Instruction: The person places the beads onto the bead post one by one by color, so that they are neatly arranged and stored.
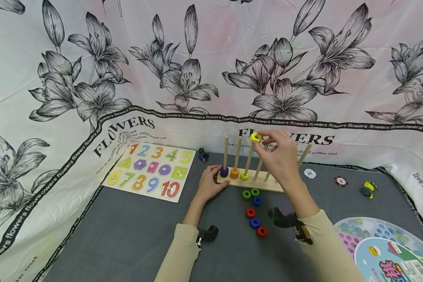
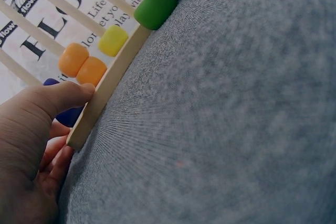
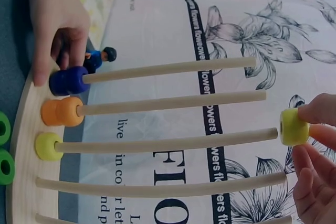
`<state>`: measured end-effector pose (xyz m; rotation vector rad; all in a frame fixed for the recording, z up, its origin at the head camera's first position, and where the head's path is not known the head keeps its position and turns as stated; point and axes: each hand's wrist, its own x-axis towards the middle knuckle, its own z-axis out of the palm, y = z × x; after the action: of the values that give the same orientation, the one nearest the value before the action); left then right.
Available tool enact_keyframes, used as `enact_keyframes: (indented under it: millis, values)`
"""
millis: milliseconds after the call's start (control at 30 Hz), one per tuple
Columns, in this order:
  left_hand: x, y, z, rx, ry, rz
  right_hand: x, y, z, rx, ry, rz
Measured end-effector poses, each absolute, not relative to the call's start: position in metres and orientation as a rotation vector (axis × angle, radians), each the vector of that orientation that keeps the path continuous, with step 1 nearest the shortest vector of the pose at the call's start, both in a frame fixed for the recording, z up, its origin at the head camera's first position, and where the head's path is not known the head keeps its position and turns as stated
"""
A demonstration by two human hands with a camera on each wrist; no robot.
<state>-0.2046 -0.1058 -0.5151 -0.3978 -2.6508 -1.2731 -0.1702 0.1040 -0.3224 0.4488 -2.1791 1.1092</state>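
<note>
My right hand [image 1: 279,156] pinches a yellow bead [image 3: 294,127] at the tip of the third peg [image 3: 168,145]; in the right wrist view the bead sits just off the peg's end. Below it, one yellow bead [image 1: 244,176] rests at that peg's foot. The first peg carries dark blue beads [image 3: 68,81] and the second orange beads [image 3: 62,112]. My left hand [image 1: 211,182] grips the left end of the wooden base [image 1: 273,187], thumb along the front edge [image 2: 86,90]. Loose green beads [image 1: 246,194], blue beads [image 1: 255,223] and red beads [image 1: 262,232] lie in front of the base.
A number puzzle board [image 1: 151,164] lies to the left, with a small figure [image 1: 203,154] beside it. Right of the base are a white chip [image 1: 310,174], a dark chip [image 1: 340,181] and a green-yellow toy [image 1: 368,189]. A round game board [image 1: 359,231] occupies the right front corner.
</note>
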Motion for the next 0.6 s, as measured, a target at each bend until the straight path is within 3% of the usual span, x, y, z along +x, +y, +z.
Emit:
enact_keyframes:
  millis: [600]
  values:
    - [-0.2038,-0.1057,-0.5132,-0.399,-2.647,-1.283,-0.1754,0.1024,-0.3226,0.405,-2.253,1.024]
